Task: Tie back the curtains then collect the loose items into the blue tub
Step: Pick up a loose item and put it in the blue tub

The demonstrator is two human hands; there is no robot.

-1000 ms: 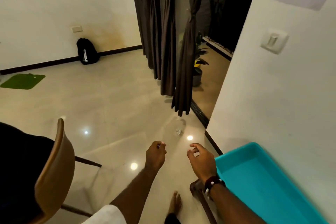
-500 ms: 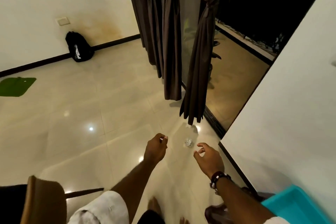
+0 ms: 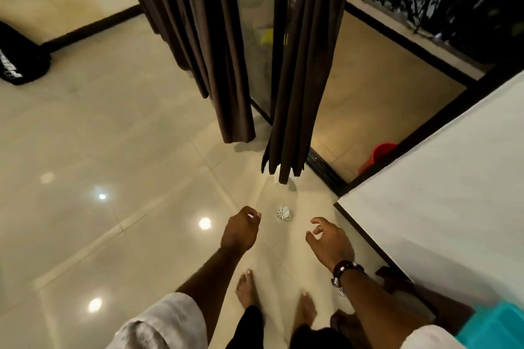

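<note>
A small clear glass object [image 3: 283, 212] lies on the glossy tiled floor below the nearest curtain. Two dark brown curtains hang down: one bundle [image 3: 295, 88] by the glass door, another [image 3: 215, 54] to its left. My left hand [image 3: 241, 231] hovers just left of the glass object, fingers loosely curled, holding nothing. On the object's right, my right hand [image 3: 329, 241] hovers with its fingers spread and bent, empty, a beaded band on the wrist. Only a corner of the blue tub [image 3: 493, 329] shows at the bottom right.
A white wall corner [image 3: 425, 193] juts in on the right with dark wooden furniture [image 3: 397, 283] at its foot. The sliding door track [image 3: 326, 167] runs behind the curtain; a red bucket [image 3: 377, 156] sits outside. A black bag [image 3: 17, 62] leans at the far left wall.
The view has moved forward and tilted down toward the glass object. The chair has left view and the tub has slid almost out of frame. Both hands stay empty.
</note>
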